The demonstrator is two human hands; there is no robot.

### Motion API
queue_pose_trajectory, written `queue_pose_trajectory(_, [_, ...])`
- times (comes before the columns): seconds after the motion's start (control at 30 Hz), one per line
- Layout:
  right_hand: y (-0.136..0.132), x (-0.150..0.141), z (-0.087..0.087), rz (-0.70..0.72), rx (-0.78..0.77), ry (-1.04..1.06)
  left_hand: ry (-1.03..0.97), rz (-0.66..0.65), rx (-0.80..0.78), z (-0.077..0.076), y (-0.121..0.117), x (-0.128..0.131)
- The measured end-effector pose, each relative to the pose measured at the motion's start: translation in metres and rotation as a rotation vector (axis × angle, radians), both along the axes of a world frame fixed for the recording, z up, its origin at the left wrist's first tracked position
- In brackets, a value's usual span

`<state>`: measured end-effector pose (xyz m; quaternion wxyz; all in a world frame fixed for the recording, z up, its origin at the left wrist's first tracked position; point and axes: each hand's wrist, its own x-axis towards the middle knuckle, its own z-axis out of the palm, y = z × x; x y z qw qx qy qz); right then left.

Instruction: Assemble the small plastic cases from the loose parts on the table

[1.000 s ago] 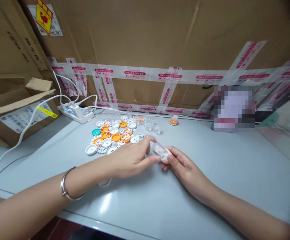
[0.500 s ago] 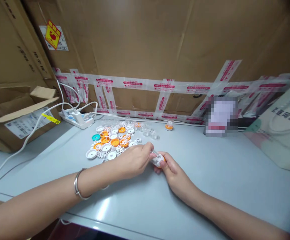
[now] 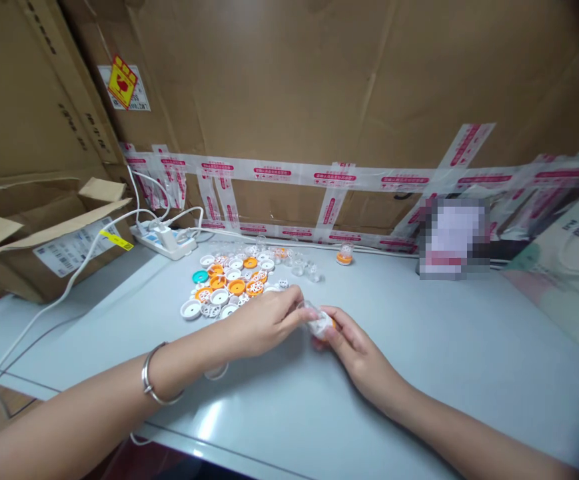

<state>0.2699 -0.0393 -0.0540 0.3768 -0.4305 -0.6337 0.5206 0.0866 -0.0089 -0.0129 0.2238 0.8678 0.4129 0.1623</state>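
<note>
Head view: left hand — thumb now straighter, fingers half-curled — pinches the clear end of a small orange-and-white capsule, its base gripped by the right hand over the tabletop; two-handed handling continues.

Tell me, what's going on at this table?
A person is handling a small clear, white and orange piece above the table. The right hand holds its orange end, while the left hand is at the clear end; blur hides exactly how it grips. Loose round parts lie beyond the left forearm, and an orange-based piece stands apart near the back.
</note>
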Motion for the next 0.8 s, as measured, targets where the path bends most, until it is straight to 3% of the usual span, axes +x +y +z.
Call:
queue_pose_trajectory(0.1, [0.001, 0.001, 0.002, 0.045, -0.083, 0.129, -0.139, -0.241, 0.023, 0.004, 0.003, -0.009])
queue_pose_trajectory(0.17, [0.000, 0.000, 0.002, 0.061, -0.136, 0.182, -0.163, -0.294, 0.075, 0.004, 0.005, -0.010])
queue_pose_trajectory(0.5, [-0.007, -0.001, 0.000, -0.038, -0.180, 0.211, -0.038, -0.224, 0.302, -0.006, 0.007, -0.003])
queue_pose_trajectory(0.8, [-0.005, -0.006, -0.005, -0.124, -0.081, 0.186, 0.204, -0.106, 0.334, -0.003, -0.006, 0.003])
